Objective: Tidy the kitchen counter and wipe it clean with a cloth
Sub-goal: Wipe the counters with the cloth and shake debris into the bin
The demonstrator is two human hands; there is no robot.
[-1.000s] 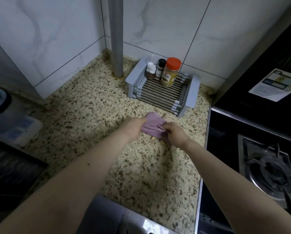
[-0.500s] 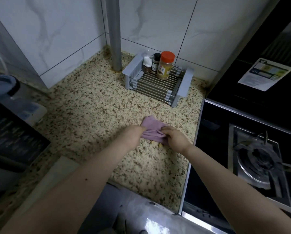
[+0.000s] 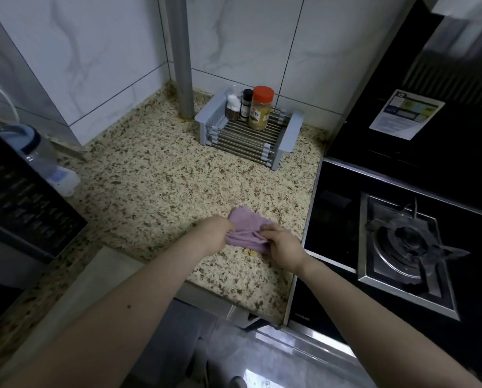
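A bunched purple cloth [image 3: 247, 226] lies on the speckled granite counter [image 3: 161, 180], near its front right part. My left hand [image 3: 216, 232] grips the cloth's left end. My right hand [image 3: 283, 245] grips its right end, fingers curled into the fabric. A few small yellow crumbs [image 3: 249, 252] lie on the counter just in front of the cloth, between my wrists.
A grey rack [image 3: 248, 135] at the back holds an orange-lidded spice jar [image 3: 261, 107] and two smaller bottles. A grey pipe [image 3: 182, 57] stands in the corner. A black gas hob [image 3: 402, 242] borders the counter's right. A dark appliance [image 3: 24, 203] and a water bottle [image 3: 38, 155] sit left.
Both hands have drawn the cloth toward the counter's front edge, away from the rack. The yellow crumbs have come into view in front of the cloth.
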